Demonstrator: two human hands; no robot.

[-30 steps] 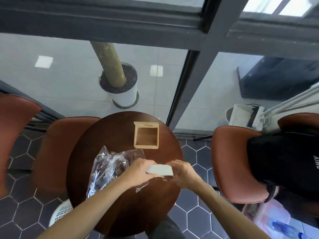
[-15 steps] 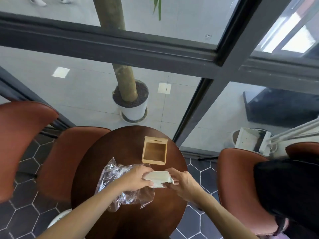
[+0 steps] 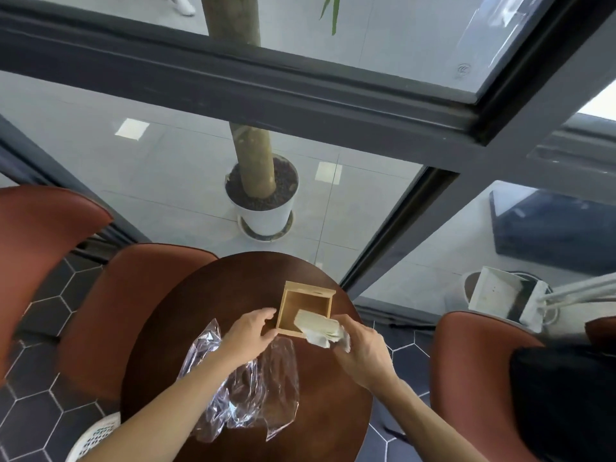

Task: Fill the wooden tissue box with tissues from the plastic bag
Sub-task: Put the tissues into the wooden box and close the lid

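A: Where do things stand?

B: The wooden box (image 3: pixel 306 308) sits open near the far edge of the round table (image 3: pixel 213 301). The right hand (image 3: pixel 361 348) pinches one stack of tissues (image 3: pixel 318 328) over the box's near right corner, not yet inside. The left hand (image 3: pixel 248 333) rests with loose, spread fingers against the box's left side, gripping nothing.

A: And the bag?

B: The plastic bag (image 3: pixel 253 391) lies crumpled near the person, seemingly emptied. So I'd say the filling is about halfway.

A: Counts?

B: One box, one stack, one bag, two hands.
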